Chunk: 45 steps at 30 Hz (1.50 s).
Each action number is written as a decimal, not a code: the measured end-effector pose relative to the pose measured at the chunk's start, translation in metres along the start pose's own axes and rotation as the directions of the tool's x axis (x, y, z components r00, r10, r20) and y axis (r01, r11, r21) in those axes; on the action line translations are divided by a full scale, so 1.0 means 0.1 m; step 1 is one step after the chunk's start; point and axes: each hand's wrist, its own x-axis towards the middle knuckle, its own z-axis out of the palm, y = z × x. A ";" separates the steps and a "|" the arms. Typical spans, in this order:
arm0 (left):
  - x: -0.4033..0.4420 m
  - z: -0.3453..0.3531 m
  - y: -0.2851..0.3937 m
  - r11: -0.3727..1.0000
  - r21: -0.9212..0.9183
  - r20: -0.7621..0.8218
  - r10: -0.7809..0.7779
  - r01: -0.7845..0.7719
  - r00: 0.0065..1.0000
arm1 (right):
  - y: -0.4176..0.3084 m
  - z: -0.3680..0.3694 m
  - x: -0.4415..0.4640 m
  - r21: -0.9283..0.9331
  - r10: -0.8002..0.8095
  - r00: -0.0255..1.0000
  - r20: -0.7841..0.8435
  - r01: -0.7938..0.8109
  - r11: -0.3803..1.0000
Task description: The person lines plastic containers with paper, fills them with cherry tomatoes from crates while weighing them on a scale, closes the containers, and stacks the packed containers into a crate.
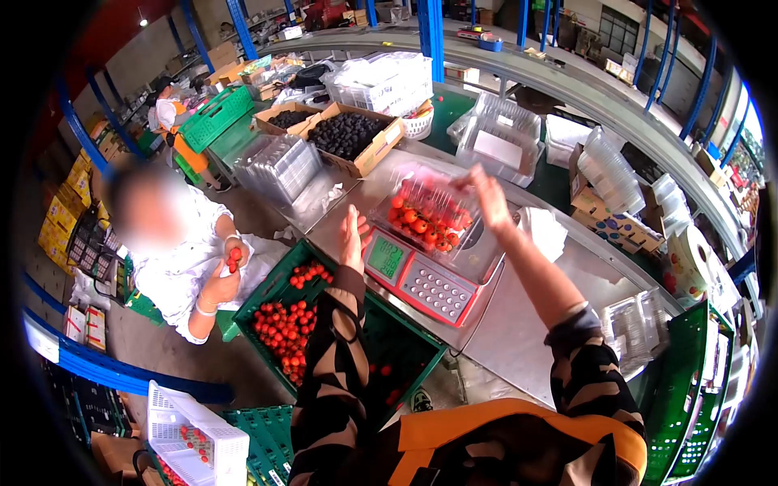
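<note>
A clear plastic clamshell box of cherry tomatoes (421, 225) sits on the plate of a red-framed digital scale (442, 285), its display lit green. My left hand (352, 236) is held beside the display, fingers stretched and apart, with nothing in it. At the box's right side, my right hand (489, 198) is at or just above the clear lid (425, 185); motion smears its fingers, and I cannot tell whether it grips the lid. Below my left forearm stands a green crate (421, 362) with loose cherry tomatoes (284, 330) inside.
On the left a person in white (174, 251) holds a few tomatoes. Cardboard boxes of dark grapes (348, 134) and stacked clear containers (279, 166) stand behind the scale. More containers (502, 138) lie at the back. A roll (689, 259) and green crate (689, 397) are right.
</note>
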 end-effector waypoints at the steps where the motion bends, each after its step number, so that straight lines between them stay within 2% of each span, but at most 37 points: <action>1: 0.14 0.09 0.05 0.999 0.013 -0.008 -0.038 0.038 0.999 | -0.36 0.31 -0.36 -0.752 -0.027 0.999 0.022 0.034 0.658; 2: 0.17 0.21 0.15 0.998 -0.003 -0.029 -0.057 0.057 0.998 | -0.13 0.54 -0.61 -0.805 -0.430 0.898 0.088 0.318 0.500; 4: 0.40 0.32 0.17 0.979 0.193 0.047 -0.068 0.057 0.997 | 0.10 0.66 -0.75 -0.780 -0.500 0.866 0.001 0.314 0.542; 6: 1.26 0.29 -0.62 0.818 0.558 0.059 0.133 -0.143 0.989 | 0.00 0.73 -0.83 -0.713 -0.426 0.839 -0.339 0.066 0.698; 7: 1.25 0.35 -0.60 0.781 0.605 0.084 0.130 -0.154 0.988 | 0.11 0.73 -0.83 -0.597 -0.349 0.785 -0.511 -0.032 0.801; 8: 1.12 0.38 -0.49 0.787 0.598 0.108 0.109 -0.152 0.988 | 0.35 0.70 -0.84 -0.465 -0.162 0.792 -0.588 -0.167 0.870; 9: 1.03 0.41 -0.40 0.789 0.594 0.129 0.101 -0.158 0.987 | 0.26 0.61 -0.83 0.006 0.364 0.816 -0.450 -0.404 0.915; 10: 0.98 0.43 -0.37 0.789 0.590 0.142 0.105 -0.170 0.984 | 0.16 0.54 -0.86 0.392 0.725 0.686 -0.064 -0.651 0.650; 11: 0.94 0.45 -0.33 0.795 0.579 0.152 0.115 -0.183 0.982 | 0.22 0.59 -0.91 0.562 0.728 0.685 -0.015 -0.597 0.573; 14: 0.80 0.55 -0.27 0.804 0.538 0.155 0.202 -0.254 0.967 | 0.15 0.56 -0.83 0.624 0.711 0.700 -0.065 -0.527 0.576; 15: 0.75 0.59 -0.26 0.809 0.511 0.148 0.251 -0.291 0.957 | 0.13 0.55 -0.77 0.617 0.739 0.651 -0.173 -0.513 0.596; 18: 0.40 0.80 -0.18 0.833 0.349 0.159 0.399 -0.429 0.903 | 0.42 0.17 -0.85 0.732 0.639 0.758 -0.133 -0.360 0.579; 19: 0.19 0.88 -0.13 0.840 0.269 0.170 0.440 -0.471 0.882 | 0.18 0.07 -1.05 0.748 0.584 0.802 -0.125 -0.311 0.587; 21: -0.47 1.00 -0.01 0.835 0.151 0.185 0.503 -0.530 0.844 | -0.03 -0.08 -1.53 0.699 0.508 0.815 -0.280 -0.190 0.690; 22: -0.97 1.05 0.15 0.828 0.219 0.232 0.470 -0.516 0.852 | -0.21 -0.16 -1.82 0.670 0.507 0.803 -0.314 -0.192 0.717; 23: -1.23 1.14 0.00 0.850 0.053 0.223 0.502 -0.525 0.835 | -0.24 -0.22 -2.11 0.667 0.513 0.765 -0.389 -0.150 0.730; 25: -1.77 1.22 -0.28 0.782 0.134 0.276 0.561 -0.609 0.781 | -0.36 -0.32 -2.71 0.617 0.497 0.727 -0.474 -0.128 0.777; 27: -2.14 1.29 -0.80 0.846 0.026 0.350 0.492 -0.533 0.797 | -0.23 -0.39 -3.25 0.580 0.556 0.596 -0.579 -0.177 0.795; 28: -2.37 1.29 -0.96 0.876 0.130 0.389 0.386 -0.464 0.837 | -0.19 -0.43 -3.48 0.589 0.582 0.529 -0.617 -0.179 0.788; 29: -2.45 1.32 -1.33 0.849 0.176 0.411 0.397 -0.499 0.821 | -0.11 -0.49 -3.70 0.572 0.602 0.471 -0.645 -0.225 0.789; 30: -2.64 1.36 -1.49 0.902 0.129 0.409 0.330 -0.412 0.851 | -0.02 -0.54 -3.90 0.557 0.619 0.410 -0.670 -0.274 0.784; 32: -2.71 1.38 -2.32 0.972 0.097 0.428 0.152 -0.213 0.891 | 0.23 -0.69 -4.21 0.519 0.635 0.327 -0.700 -0.378 0.767; 33: -2.88 1.37 -2.35 0.970 0.178 0.427 0.075 -0.165 0.901 | 0.42 -0.75 -4.33 0.508 0.631 0.285 -0.721 -0.402 0.762; 34: -3.06 1.37 -2.37 0.959 0.257 0.419 0.001 -0.120 0.908 | 0.58 -0.80 -4.47 0.510 0.626 0.314 -0.714 -0.380 0.772; 35: -3.19 1.33 -2.57 0.950 0.252 0.394 0.074 -0.185 0.916 | 0.68 -0.81 -4.59 0.492 0.607 0.324 -0.726 -0.372 0.787; 36: -3.34 1.29 -2.52 0.970 0.184 0.423 0.069 -0.160 0.904 | 0.76 -0.82 -4.66 0.471 0.584 0.338 -0.738 -0.362 0.804; 38: -3.52 1.25 -2.37 0.975 0.192 0.440 0.017 -0.113 0.898 | 0.67 -0.82 -4.70 0.682 0.711 0.214 -0.670 -0.201 0.703; 39: -3.44 1.16 -2.54 0.964 0.235 0.449 0.006 -0.124 0.894 | 0.75 -0.84 -4.76 0.742 0.747 0.227 -0.625 -0.124 0.659; 40: -3.41 1.11 -2.60 0.961 0.269 0.423 -0.065 -0.057 0.904 | 0.78 -0.87 -4.81 0.765 0.765 0.241 -0.597 -0.117 0.634; 42: -3.67 1.17 -2.16 0.947 0.137 0.376 -0.321 0.290 0.869 | 1.14 -0.88 -4.89 0.661 0.719 0.219 -0.659 -0.288 0.693; 44: -3.73 1.12 -2.32 0.955 -0.019 0.357 -0.271 0.297 0.894 | 0.95 -0.93 -4.91 0.622 0.718 0.286 -0.634 -0.363 0.694; 45: -3.74 1.13 -2.31 0.934 -0.075 0.322 -0.310 0.350 0.895 | 0.78 -0.95 -4.91 0.606 0.733 0.300 -0.610 -0.420 0.676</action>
